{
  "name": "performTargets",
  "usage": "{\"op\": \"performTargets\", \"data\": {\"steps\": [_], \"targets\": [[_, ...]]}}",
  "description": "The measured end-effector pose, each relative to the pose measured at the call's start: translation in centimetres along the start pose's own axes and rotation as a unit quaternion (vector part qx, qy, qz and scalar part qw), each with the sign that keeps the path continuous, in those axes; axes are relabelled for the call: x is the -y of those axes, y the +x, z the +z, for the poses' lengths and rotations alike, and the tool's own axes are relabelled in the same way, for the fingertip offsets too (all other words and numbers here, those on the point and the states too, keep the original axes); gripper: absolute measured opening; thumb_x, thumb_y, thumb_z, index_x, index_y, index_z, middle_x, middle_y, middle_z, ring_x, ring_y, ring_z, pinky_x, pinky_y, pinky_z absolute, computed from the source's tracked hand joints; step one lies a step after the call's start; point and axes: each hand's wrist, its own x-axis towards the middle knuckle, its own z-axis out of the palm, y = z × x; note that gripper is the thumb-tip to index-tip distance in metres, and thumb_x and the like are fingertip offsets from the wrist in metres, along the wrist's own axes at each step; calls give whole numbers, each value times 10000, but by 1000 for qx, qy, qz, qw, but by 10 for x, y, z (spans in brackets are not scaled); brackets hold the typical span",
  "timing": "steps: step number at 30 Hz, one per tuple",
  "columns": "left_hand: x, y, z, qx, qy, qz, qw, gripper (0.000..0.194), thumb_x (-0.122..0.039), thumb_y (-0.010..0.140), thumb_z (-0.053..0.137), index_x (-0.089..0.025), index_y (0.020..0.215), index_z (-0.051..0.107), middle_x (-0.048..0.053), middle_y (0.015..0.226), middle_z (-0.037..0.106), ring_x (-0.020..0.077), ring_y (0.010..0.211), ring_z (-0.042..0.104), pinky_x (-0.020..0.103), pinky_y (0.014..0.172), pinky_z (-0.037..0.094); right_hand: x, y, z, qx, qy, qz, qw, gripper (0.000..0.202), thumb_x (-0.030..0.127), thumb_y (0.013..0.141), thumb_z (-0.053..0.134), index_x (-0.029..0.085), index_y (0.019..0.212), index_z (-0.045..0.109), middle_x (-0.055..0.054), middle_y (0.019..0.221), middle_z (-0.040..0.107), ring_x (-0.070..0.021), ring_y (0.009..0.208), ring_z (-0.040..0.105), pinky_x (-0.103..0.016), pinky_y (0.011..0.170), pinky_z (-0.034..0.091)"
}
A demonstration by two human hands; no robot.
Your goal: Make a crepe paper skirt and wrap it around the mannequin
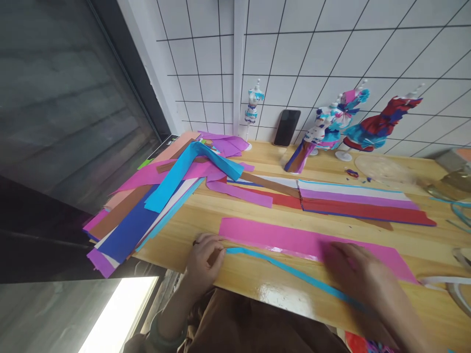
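A wide pink strip (pixel 272 234) of paper or fabric lies across the wooden table, a shiny band running along its near edge. Nearer to me, a narrow blue strip (pixel 294 272) stretches slantwise. My left hand (pixel 206 260) pinches the blue strip's left end between thumb and fingers, just beside the pink strip's left corner. My right hand (pixel 362 274) is smeared by motion over the right part of the pink strip, hiding some of it and the blue strip's far end. Whether its fingers hold anything cannot be made out.
Coloured strips (pixel 125 230) are heaped at the left, some past the table's edge. Further strips (pixel 360 201) lie behind the pink one. Small dressed mannequins (pixel 382 122) and a phone (pixel 287 127) stand by the tiled wall. Tape rolls (pixel 459 289) sit at the right.
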Motion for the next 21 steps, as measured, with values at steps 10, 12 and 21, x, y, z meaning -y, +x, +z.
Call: {"op": "performTargets", "data": {"steps": [10, 12, 21], "targets": [[7, 1, 5, -5, 18, 63, 998, 95, -107, 760, 507, -200, 756, 525, 39, 863, 627, 181, 869, 554, 365, 799, 420, -134, -39, -18, -39, -206, 138, 968, 306, 287, 830, 350, 158, 951, 600, -125, 885, 676, -250, 784, 631, -330, 686, 465], [9, 1, 5, -6, 21, 69, 997, 88, -113, 758, 516, -200, 762, 532, 45, 869, 625, 185, 860, 558, 368, 789, 422, -143, -37, -22, -33, -210, 150, 966, 298, 231, 816, 356, 157, 976, 596, -105, 906, 679, -235, 801, 633, -312, 685, 464], [12, 2, 4, 3, 27, 78, 997, 75, -127, 757, 536, -198, 776, 554, 56, 876, 620, 185, 873, 553, 364, 789, 437, -153, -48, -32, -19, -172, 18, 985, 408, 52, 641, 406, 139, 993, 594, -75, 932, 675, -215, 877, 596, -307, 769, 456]]}}
